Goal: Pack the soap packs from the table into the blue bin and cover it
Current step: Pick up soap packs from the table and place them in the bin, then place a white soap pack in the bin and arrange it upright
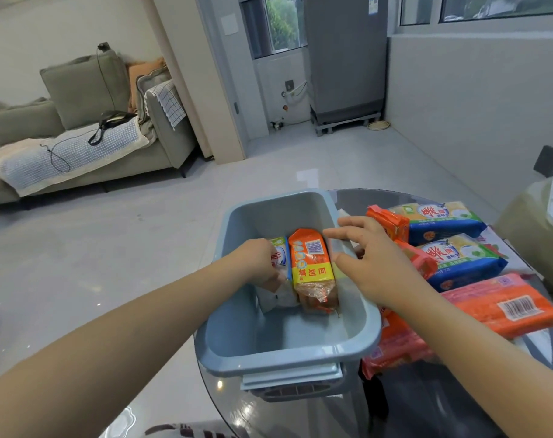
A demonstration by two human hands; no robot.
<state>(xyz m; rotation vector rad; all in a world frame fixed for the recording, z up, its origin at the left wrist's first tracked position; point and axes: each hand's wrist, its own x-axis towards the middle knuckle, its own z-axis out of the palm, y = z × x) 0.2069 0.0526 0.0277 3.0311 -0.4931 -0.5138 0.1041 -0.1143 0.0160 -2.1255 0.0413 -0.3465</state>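
Observation:
The blue bin [288,352] stands on the left part of a round glass table [427,403]. Inside it, an orange soap pack [311,263] stands on edge next to a blue-and-white soap pack [281,256]. My left hand [262,263] reaches into the bin and grips the blue-and-white pack. My right hand [368,257] hovers over the bin's right rim, fingers spread, touching the orange pack's top. To the right of the bin lie two blue soap packs [442,221] [465,260] and several orange ones [506,306] [392,343].
A pale object [534,229] sits at the table's right edge. Beyond the table is bare tiled floor, with a grey sofa [79,128] at far left and a grey appliance [344,58] by the window.

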